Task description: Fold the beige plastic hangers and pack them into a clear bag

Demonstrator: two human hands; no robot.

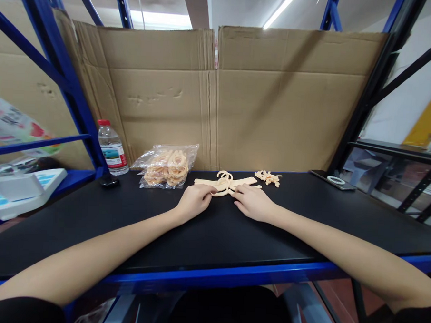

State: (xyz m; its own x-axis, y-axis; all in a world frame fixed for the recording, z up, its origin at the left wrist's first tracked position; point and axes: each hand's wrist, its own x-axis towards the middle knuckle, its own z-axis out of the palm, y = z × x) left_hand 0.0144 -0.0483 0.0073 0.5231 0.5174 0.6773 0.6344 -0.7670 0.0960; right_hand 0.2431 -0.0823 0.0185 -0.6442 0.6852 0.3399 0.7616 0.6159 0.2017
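A beige hanger [228, 185] with a curled hook at the top lies on the black tabletop in front of me; several pale arms and curved pieces overlap there, so I cannot separate them all. My left hand [195, 200] is closed at its left side, thumb and fingers pinching a curved lower part. On the other side, my right hand [253, 202] bends its fingers around the right arm near the centre, partly hiding it. Just behind and to the right sits a small heap of beige pieces [268, 178].
A clear plastic bag [168, 166] of beige parts lies at the back left, beside a red-capped water bottle [112, 147] and a small black object [109, 181]. A phone [332, 180] with a white ring lies far right. Cardboard [275, 102] walls the back.
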